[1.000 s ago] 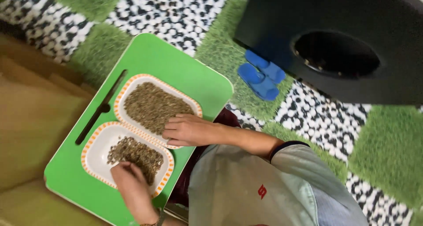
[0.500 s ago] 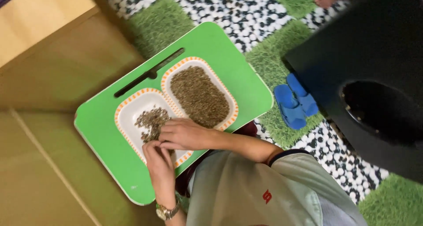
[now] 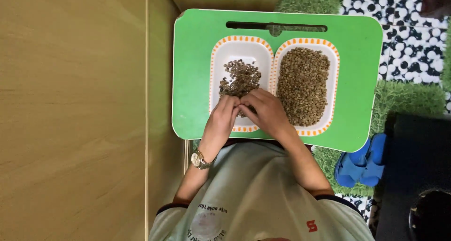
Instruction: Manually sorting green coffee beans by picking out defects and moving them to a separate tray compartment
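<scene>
Left hand (image 3: pixel 221 121): grip pinched on beans (image 3: pixel 240 76) – tiny, light, loose.
Right hand (image 3: pixel 267 113): grip pinched likewise, at 6 o'clock of dish (image 3: pixel 218 58).
Hold: fingertip pinch – beans probably roll.

A smooth, matt green plastic counter (image 3: pixel 197 72) is seen at centre frame. Two glossy white plastic trays (image 3: pixel 218 58) are filled with rough, dull brown beans (image 3: pixel 303 83). A shiny metal watch (image 3: pixel 199 160) is worn. Smooth matt wood panelling (image 3: pixel 70 114) is seen at left.
</scene>
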